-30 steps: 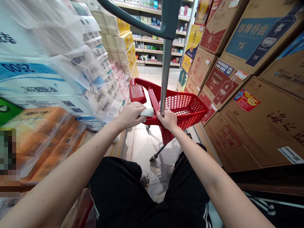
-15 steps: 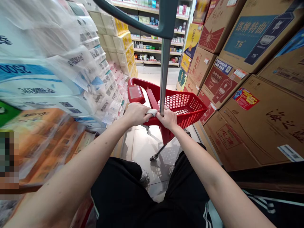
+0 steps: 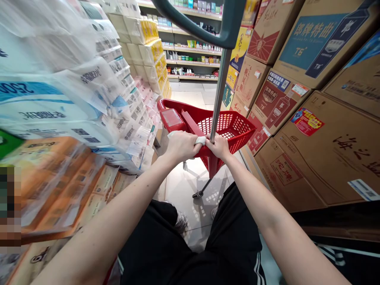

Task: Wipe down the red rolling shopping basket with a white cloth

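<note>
A red shopping cart (image 3: 245, 138) with a mesh basket stands in front of me, its grey handle (image 3: 233, 29) high above on a metal pole (image 3: 219, 87). My left hand (image 3: 182, 145) is closed on a white cloth (image 3: 200, 140), pressed against the cart's near rim; parts of the cloth stick out beside the thumb and behind the knuckles. Close to its right, my right hand (image 3: 220, 147) has its fingers curled round the foot of the pole, where it meets the red rim. A red box-like part (image 3: 172, 118) sits at the cart's left end.
Stacked packs of tissue paper (image 3: 97, 91) line the left side, with orange packs (image 3: 56, 174) lower down. Cardboard cartons (image 3: 323, 146) rise on the right. Shelves of small goods (image 3: 192, 49) stand at the back. Tiled floor (image 3: 184, 186) lies under the cart.
The handle and pole have swung to the right, and the pole leans more. Both hands have shifted right with the cart's near rim, keeping their hold.
</note>
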`<state>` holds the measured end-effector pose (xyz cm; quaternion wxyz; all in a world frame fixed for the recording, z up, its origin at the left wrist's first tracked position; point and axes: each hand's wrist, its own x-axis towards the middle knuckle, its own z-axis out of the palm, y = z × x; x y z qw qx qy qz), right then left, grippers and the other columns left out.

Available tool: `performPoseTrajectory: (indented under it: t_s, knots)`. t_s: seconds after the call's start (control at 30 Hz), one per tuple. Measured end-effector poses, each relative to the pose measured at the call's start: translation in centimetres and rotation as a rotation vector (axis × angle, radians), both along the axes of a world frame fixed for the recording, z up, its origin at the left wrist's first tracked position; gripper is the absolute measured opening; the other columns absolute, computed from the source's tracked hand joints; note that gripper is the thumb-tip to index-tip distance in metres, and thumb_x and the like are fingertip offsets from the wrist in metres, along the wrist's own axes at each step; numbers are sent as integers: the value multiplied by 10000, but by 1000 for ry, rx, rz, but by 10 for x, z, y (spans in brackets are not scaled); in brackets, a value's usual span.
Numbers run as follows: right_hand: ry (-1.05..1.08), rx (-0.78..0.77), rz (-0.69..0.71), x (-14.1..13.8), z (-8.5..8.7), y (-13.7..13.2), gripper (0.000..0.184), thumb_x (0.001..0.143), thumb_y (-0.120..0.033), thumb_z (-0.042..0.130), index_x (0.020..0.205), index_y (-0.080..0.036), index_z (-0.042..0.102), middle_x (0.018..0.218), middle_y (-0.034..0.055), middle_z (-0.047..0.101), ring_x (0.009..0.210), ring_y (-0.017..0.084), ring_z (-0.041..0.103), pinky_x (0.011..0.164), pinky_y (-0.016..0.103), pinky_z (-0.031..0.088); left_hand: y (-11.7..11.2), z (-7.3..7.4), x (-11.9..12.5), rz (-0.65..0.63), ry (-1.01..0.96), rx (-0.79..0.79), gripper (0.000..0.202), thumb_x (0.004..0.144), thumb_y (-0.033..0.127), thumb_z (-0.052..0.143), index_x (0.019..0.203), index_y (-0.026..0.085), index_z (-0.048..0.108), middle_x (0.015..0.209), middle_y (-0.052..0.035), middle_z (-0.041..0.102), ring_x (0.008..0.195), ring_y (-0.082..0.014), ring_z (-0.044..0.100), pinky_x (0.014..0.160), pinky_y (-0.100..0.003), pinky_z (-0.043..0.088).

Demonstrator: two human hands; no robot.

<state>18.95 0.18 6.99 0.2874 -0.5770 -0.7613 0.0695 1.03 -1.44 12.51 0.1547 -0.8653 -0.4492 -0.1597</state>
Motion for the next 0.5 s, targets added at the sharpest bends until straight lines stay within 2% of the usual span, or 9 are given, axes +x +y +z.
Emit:
performPoseTrajectory:
  t_s: [0.13, 0.23, 0.5]
  knots:
    - [49, -14, 34, 15, -1, -1, 393, 900, -500, 369, 1003, -251, 655, 1054, 15, 645, 875, 183, 597, 718, 260, 379, -6, -1, 16, -4, -26, 16, 394, 827, 391, 386, 648, 154, 645, 671, -94, 668, 627, -216, 598, 582, -328, 310]
    - [78, -21, 54, 21, -2, 0, 379, 898, -489, 377, 1010, -255, 653, 1071, 10, 647, 877, 179, 602, 718, 254, 387, -6, 0, 18, -16, -28, -7, 374, 821, 385, 397, 653, 157, 642, 674, -90, 669, 615, -207, 593, 564, -316, 300]
    - [85, -35, 47, 13, 3, 2, 365, 884, -490, 411, 997, -263, 674, 1033, 13, 651, 888, 193, 612, 748, 273, 413, 14, 5, -8, -179, -46, -167, 317, 846, 380, 395, 754, 187, 630, 763, -45, 678, 675, -179, 592, 594, -279, 347]
